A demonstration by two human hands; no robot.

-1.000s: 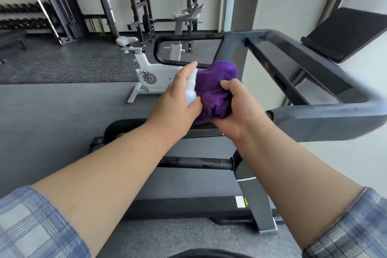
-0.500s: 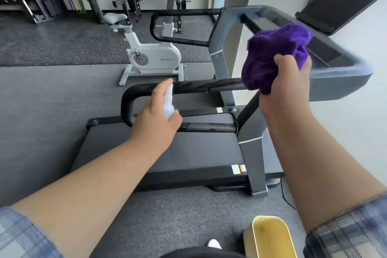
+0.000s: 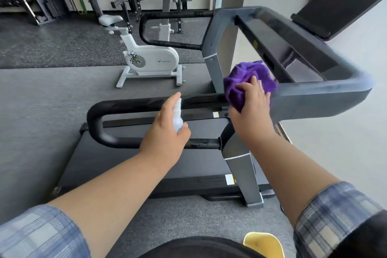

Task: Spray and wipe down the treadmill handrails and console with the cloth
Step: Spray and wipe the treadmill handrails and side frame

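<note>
R hand (image 3: 250,100) is gripping cloth (image 3: 249,78) at rail's (image 3: 146,103) console end; rail is running leftward. L hand (image 3: 167,132) is holding sprayer (image 3: 177,118) nearer mid-rail.

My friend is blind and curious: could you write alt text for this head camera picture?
A person's right hand presses a bunched purple cloth against a treadmill's near handrail, beside the grey console frame. The left hand holds a small white spray bottle.
</note>
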